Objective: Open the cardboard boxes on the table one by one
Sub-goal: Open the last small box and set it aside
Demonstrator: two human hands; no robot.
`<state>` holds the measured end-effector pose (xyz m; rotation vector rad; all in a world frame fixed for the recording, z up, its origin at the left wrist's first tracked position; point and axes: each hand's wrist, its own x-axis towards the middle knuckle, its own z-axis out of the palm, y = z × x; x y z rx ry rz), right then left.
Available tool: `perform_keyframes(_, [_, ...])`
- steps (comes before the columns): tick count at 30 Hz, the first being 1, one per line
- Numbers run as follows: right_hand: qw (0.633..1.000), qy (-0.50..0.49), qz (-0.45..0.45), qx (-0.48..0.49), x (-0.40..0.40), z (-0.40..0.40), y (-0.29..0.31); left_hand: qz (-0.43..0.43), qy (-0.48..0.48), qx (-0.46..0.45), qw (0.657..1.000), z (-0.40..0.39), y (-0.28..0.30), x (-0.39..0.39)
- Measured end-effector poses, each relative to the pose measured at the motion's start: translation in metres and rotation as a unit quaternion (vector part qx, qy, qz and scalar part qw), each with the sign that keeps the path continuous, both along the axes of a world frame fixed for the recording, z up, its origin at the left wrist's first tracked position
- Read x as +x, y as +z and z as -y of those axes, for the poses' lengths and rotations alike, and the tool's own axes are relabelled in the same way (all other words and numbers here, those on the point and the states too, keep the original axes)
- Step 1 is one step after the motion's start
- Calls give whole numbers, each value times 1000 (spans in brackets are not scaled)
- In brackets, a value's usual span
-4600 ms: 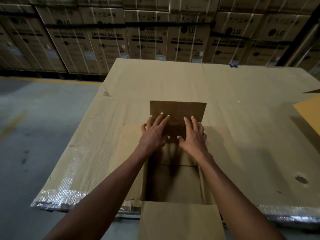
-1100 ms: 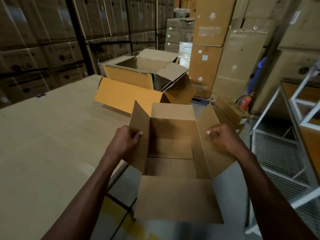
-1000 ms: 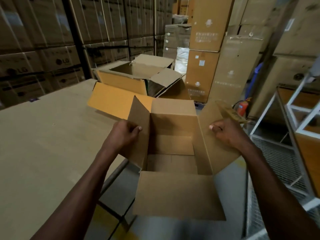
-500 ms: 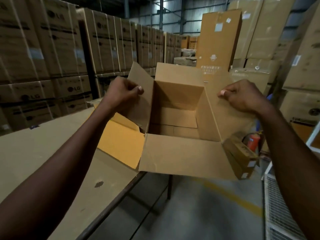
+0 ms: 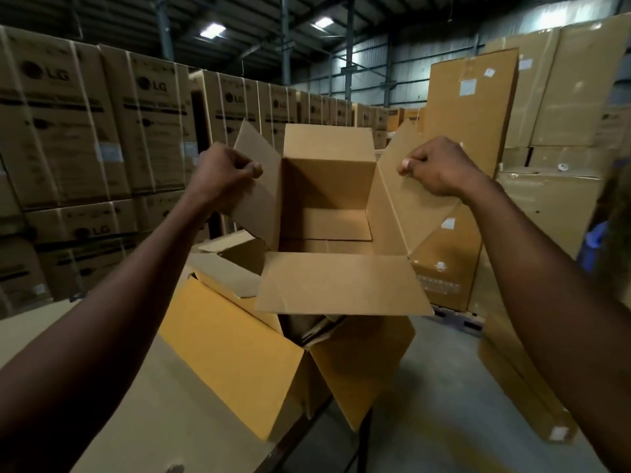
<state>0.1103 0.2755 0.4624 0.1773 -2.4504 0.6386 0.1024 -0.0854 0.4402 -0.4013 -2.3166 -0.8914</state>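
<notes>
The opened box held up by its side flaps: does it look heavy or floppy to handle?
The opened box looks empty, so probably light. The left hand and right hand carry it by the flaps alone; its walls look square, so likely fairly stiff.

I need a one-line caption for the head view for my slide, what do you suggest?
Both hands, left hand and right hand, hold an opened cardboard box by its side flaps above another open box.

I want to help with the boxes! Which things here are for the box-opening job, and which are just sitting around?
For the job:
- opened box, flaps gripped by the left hand and right hand
- bigger open box on the table

Just sitting around:
- stacked LG cartons
- tall carton behind
- overhead lights
</notes>
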Motion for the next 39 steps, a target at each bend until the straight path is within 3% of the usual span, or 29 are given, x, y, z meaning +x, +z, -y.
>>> perform_keyframes(4, [999,40,-1,9,-75,-5,-2,2,65,-19,998,-7,-4,-43])
perform_keyframes(13, [987,153,36,18,-233,-4,-7,34,206,39,977,-23,-14,-102])
perform_keyframes(22, [954,295,53,5,-330,31,-14,49,331,48,941,-28,-31,-120])
perform_keyframes(39, [934,333,110,68,-436,78,-67,106,359,63,925,-22,-38,-199])
